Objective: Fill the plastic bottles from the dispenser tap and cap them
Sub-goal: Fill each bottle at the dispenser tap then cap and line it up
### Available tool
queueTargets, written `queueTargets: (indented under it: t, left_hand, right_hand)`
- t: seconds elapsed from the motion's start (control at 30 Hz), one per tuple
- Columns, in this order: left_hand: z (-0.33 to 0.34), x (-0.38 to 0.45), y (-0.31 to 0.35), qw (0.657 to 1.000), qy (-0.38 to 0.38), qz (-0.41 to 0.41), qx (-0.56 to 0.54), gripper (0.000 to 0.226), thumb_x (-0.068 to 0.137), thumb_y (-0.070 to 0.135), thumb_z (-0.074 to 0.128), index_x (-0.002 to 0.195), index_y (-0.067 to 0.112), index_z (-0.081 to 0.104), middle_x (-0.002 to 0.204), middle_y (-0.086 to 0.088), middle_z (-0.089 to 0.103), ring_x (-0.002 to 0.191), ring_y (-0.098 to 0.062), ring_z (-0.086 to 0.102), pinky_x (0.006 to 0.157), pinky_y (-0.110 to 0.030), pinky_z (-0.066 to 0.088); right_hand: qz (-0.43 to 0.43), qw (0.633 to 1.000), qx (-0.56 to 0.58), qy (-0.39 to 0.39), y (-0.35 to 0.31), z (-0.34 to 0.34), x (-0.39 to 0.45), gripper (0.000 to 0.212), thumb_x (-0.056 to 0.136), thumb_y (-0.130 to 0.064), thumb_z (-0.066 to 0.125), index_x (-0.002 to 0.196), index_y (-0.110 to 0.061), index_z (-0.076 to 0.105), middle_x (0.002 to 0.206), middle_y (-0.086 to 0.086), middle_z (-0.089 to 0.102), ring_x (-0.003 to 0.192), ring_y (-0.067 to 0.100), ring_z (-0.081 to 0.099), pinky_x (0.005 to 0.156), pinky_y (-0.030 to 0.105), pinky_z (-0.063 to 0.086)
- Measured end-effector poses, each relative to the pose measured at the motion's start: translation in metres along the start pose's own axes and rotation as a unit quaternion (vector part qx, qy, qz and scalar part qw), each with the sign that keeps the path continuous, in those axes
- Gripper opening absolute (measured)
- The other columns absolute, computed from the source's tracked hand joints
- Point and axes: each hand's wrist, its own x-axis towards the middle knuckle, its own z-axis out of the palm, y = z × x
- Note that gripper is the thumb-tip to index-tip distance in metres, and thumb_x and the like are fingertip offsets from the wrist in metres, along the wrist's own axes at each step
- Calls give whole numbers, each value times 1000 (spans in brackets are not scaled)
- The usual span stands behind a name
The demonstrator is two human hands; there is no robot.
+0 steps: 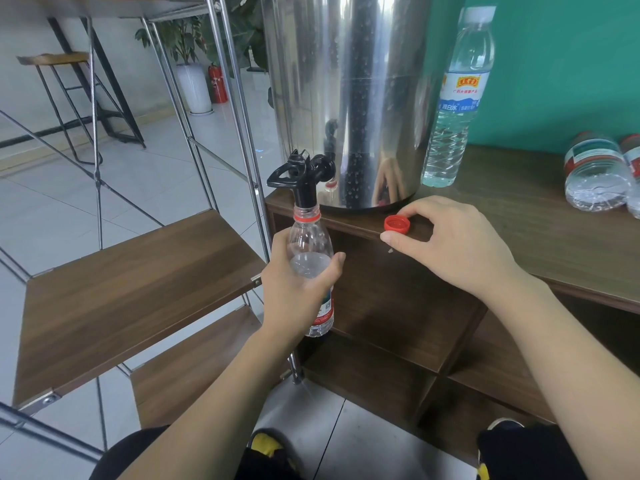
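Note:
My left hand (299,289) grips a clear plastic bottle (309,244) upright, its open mouth up against the black tap (303,174) of the steel dispenser (349,98). Water stands in the bottle up to about its shoulder. My right hand (450,240) pinches a red cap (397,224) that lies at the front edge of the wooden counter (519,209). A tall capped bottle (457,98) of water stands upright to the right of the dispenser.
Two bottles (594,174) lie on their sides at the counter's far right. A metal-framed rack with wooden shelves (138,282) stands to the left of the tap. Open cubbies (398,306) sit under the counter. A stool, a plant and a fire extinguisher stand far behind.

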Motion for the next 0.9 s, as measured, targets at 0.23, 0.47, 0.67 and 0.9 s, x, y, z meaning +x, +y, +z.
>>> queueTargets:
  t: [0.23, 0.47, 0.67, 0.9]
  left_hand:
    - [1, 1, 1, 1000, -2, -1, 2, 65, 81, 37, 84, 132, 30, 45, 121, 16, 59, 106, -3, 60, 99, -27, 48]
    - [0, 0, 1, 1000, -4, -2, -4, 67, 81, 37, 85, 135, 28, 45, 124, 13, 61, 113, -10, 61, 101, -31, 50]
    - [0, 0, 2, 1000, -2, -4, -4, 68, 81, 37, 84, 136, 25, 46, 124, 12, 61, 109, -6, 61, 101, -30, 50]
    - [0, 0, 4, 1000, 1, -8, -3, 70, 81, 37, 84, 138, 24, 46, 131, 7, 63, 116, -12, 61, 105, -39, 52]
  right_hand:
    - [-2, 1000, -2, 0, 0, 0, 0, 38, 87, -66, 62, 108, -35, 68, 108, -15, 64, 96, 10, 58, 81, 32, 50]
    - [4, 1000, -3, -4, -1, -1, 0, 40, 86, -67, 61, 109, -35, 68, 110, -14, 64, 97, 11, 58, 82, 35, 52]
    - [2, 1000, -6, -2, 0, 0, 0, 40, 86, -67, 61, 109, -36, 67, 110, -15, 64, 96, 10, 58, 82, 34, 52]
    - [-1, 1000, 1, 0, -1, 0, 0, 40, 86, -67, 61, 108, -35, 68, 109, -14, 64, 96, 11, 59, 83, 37, 53]
